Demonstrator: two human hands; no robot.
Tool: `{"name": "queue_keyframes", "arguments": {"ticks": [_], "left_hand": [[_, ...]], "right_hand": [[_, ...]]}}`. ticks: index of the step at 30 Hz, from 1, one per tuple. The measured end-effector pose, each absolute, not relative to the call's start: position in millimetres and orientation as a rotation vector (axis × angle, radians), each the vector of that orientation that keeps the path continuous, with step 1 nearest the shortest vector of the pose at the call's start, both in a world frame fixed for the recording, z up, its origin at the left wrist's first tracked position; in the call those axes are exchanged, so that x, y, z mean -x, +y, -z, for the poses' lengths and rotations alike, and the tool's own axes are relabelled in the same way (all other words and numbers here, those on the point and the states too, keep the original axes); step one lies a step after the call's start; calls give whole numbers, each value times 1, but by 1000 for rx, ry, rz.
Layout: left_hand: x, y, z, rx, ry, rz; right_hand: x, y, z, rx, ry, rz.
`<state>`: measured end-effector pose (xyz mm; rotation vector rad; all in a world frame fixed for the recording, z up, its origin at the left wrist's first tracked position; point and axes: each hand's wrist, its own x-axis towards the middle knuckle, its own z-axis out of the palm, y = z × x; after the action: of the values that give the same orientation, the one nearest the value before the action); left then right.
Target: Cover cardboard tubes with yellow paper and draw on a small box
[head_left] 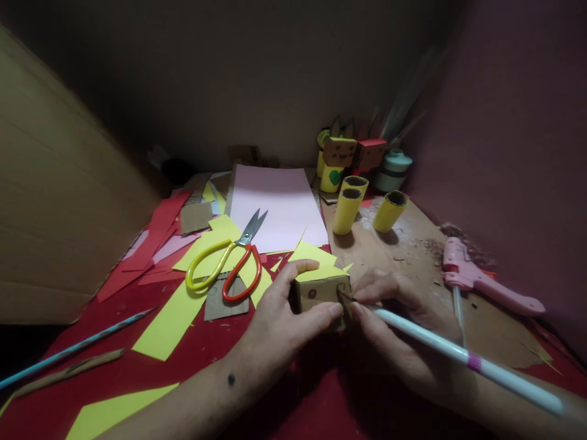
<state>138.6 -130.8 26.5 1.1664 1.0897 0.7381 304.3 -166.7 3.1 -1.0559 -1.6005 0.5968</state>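
Observation:
My left hand (293, 318) grips a small cardboard box (323, 292) from its left side, index finger over the top and thumb across the lower front. A small circle is drawn on the left of the box's front face, and a curved dark mark is on the right. Yellow paper (316, 256) lies at its top edge. In my right hand (398, 324) is a white pen (458, 353) with a purple band, its tip at the right part of that face. Scissors (243, 244) with yellow and red handles rest on paper scraps, blades open, left of the box.
Pink sheets (275, 205) lie at the back. Yellow tubes (348, 211) and decorated box-headed figures (339, 162) stand back right, near a lidded jar (394, 168). A pink glue gun (486, 284) is at right; red strips (160, 229) and a blue pencil (77, 348) are left.

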Motion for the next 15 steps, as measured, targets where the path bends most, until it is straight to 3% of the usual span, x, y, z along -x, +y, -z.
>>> {"name": "queue_keyframes", "arguments": {"ticks": [15], "left_hand": [[-137, -132, -26, -1185, 1086, -754]], "right_hand": [[-302, -167, -11, 1075, -1542, -604]]}}
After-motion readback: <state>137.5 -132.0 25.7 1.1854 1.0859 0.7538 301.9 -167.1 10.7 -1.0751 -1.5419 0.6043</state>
